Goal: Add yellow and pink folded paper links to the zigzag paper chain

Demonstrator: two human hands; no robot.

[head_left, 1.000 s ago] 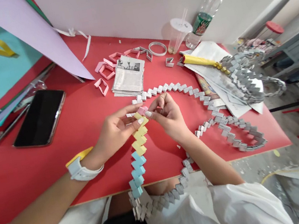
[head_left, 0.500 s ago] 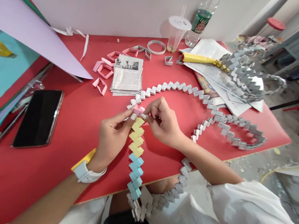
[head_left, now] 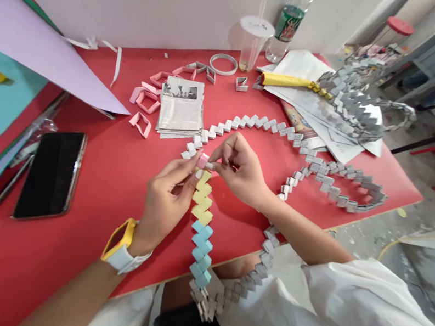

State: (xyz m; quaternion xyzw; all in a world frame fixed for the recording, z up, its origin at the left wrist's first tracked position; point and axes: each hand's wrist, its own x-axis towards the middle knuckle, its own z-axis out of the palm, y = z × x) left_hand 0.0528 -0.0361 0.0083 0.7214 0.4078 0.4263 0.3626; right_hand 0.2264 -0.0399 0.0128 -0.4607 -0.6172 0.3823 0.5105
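Two-handed pinch at the upper end of the folded-paper chain (head_left: pixel 201 250), above the worktop (head_left: pixel 125 212).
The left hand (head_left: pixel 170 190) grips the chain end between thumb and fingers beside the pink link (head_left: pixel 202 160), apparently to steady it; the right hand (head_left: pixel 242 173) has thumb and forefinger brought together on the link's right edge, the other fingers curled, presumably for fine control. The yellow and blue sections hang toward the lap, probably to keep slack clear. Loose pink links (head_left: pixel 148 103) lie near the newspaper stack (head_left: pixel 180 111), seemingly within reach. Fingertips hide most of the held link, so its fold cannot be verified. The right forearm covers part of the grey run (head_left: pixel 263 264); whether all grey lengths join cannot be determined.
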